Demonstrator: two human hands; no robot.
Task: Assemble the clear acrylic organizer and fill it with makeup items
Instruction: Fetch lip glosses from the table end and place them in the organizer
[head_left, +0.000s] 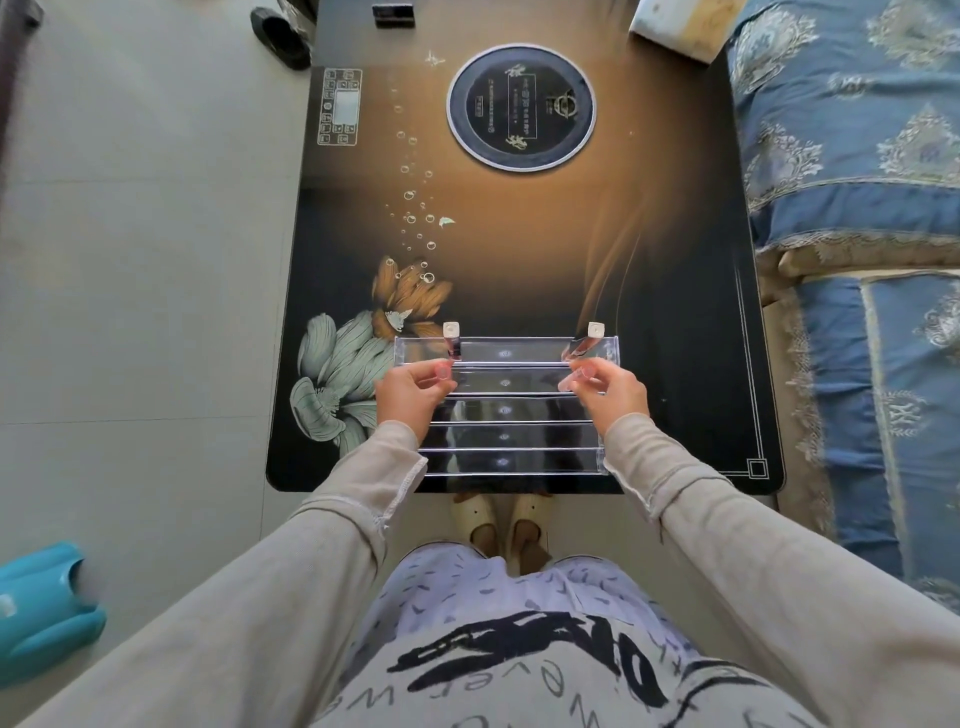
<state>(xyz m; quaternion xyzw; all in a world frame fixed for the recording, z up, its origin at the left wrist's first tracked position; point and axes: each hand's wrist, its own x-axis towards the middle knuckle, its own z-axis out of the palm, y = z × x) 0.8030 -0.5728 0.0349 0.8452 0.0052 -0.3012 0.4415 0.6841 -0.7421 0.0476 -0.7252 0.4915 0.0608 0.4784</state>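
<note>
Head view: the clear organizer (511, 436) lies crosswise at the table's (519, 234) near edge, directly under the left hand (410, 392) and right hand (615, 392), each pinching a small bottle (442, 372) above opposite ends.
</note>
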